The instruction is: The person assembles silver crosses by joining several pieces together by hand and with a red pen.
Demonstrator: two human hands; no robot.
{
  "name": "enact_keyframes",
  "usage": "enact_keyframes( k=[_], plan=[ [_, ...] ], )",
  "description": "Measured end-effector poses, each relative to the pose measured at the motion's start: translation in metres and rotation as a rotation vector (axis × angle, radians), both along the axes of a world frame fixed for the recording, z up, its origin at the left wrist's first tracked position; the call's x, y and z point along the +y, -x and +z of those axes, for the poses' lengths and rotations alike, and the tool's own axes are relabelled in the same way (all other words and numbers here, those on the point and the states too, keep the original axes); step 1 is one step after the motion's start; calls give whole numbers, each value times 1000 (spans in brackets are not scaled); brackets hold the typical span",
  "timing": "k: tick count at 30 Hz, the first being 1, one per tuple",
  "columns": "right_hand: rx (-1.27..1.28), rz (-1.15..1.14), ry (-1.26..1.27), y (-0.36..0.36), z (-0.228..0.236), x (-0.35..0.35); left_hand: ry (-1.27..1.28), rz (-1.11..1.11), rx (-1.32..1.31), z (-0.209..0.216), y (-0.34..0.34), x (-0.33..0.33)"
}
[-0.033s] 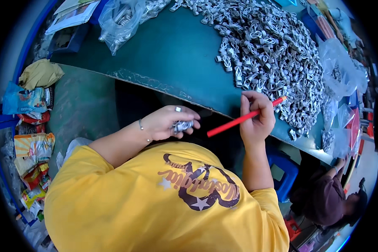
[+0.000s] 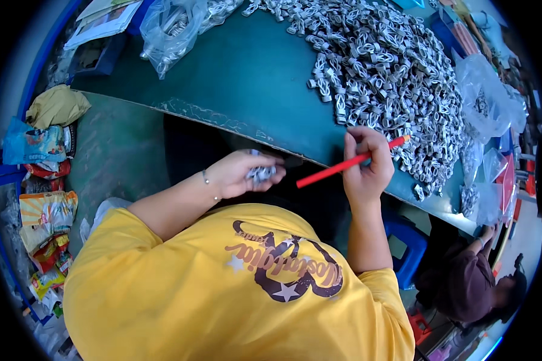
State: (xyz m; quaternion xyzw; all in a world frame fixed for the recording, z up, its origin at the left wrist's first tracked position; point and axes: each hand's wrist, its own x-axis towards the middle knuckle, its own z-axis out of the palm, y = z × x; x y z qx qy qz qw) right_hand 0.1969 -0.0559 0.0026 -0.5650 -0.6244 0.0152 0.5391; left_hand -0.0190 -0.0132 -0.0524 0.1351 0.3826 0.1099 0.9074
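Note:
Over the near edge of the green table (image 2: 241, 78), my left hand (image 2: 232, 173) is closed around a small coiled grey-white cable bundle (image 2: 260, 174). My fingers partly hide it, so I cannot tell if there is more than one. My right hand (image 2: 367, 171), also closed, grips a slim red stick (image 2: 325, 175) with an orange tip. The stick slants, its plain red end toward my left hand. Beyond my right hand, a large pile of similar cable bundles (image 2: 397, 72) covers the table's right side.
A clear plastic bag (image 2: 173, 30) of bundles lies at the far left of the table. More clear bags (image 2: 485, 90) hang at the right. Packets (image 2: 48, 210) line the left side. A blue stool (image 2: 403, 246) and another person (image 2: 464, 283) are at the right.
My left thumb and fingers have shifted slightly around the cable bundle, and a small pale piece at the thumb no longer shows there. My right hand and the red stick have barely moved.

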Motion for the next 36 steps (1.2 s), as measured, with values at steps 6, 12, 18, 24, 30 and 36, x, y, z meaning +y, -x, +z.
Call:
enact_keyframes(
  k=[6, 12, 18, 24, 30, 36],
  plan=[
    [-412, -117, 93, -3, 1, 23, 44, 74, 113, -56, -17, 15],
    [-460, -215, 137, -3, -5, 29, -445, -238, 198, -29, -19, 0],
    [559, 136, 105, 6, -4, 15, -776, -360, 77, 36, -12, 1],
    [1015, 426, 301, 18, 9, -7, -863, 209, -43, 75, -26, 6],
    [1005, 617, 269, 22, -11, -12, -1062, 206, -83, 74, -27, 4],
    [736, 487, 172, 25, -11, -15, -1356, 231, -63, 64, -24, 0]
  ],
)
